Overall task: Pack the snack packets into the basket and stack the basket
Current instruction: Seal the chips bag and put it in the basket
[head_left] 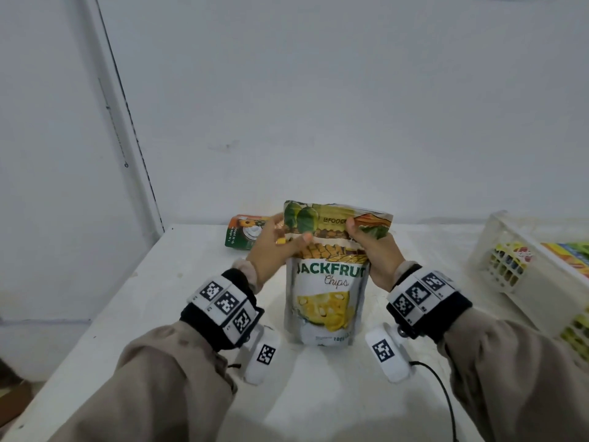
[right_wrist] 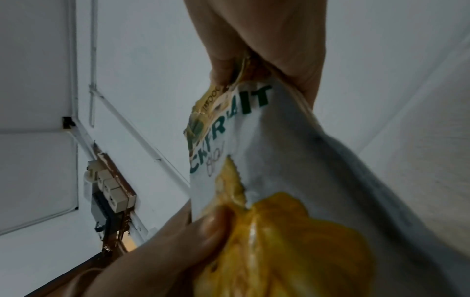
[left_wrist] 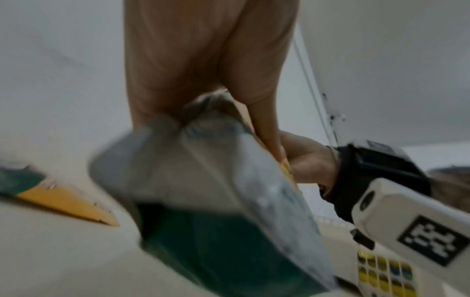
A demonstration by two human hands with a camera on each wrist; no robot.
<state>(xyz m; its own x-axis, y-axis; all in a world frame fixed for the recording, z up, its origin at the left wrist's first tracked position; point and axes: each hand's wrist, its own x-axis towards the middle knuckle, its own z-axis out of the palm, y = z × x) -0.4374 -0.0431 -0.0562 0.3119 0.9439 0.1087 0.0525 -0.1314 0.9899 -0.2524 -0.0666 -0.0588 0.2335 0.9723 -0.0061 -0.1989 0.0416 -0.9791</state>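
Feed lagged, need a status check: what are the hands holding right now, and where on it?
Both hands hold the jackfruit chips pouch upright by its upper part: left hand at the top left, right hand at the top right.

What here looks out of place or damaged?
Nothing looks damaged. The jackfruit chips pouch is held upright by both hands, left hand and right hand, its top bent. One green packet lies behind, outside the basket.

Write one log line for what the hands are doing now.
left hand: holds chip bag top | right hand: holds bag top | basket: at right
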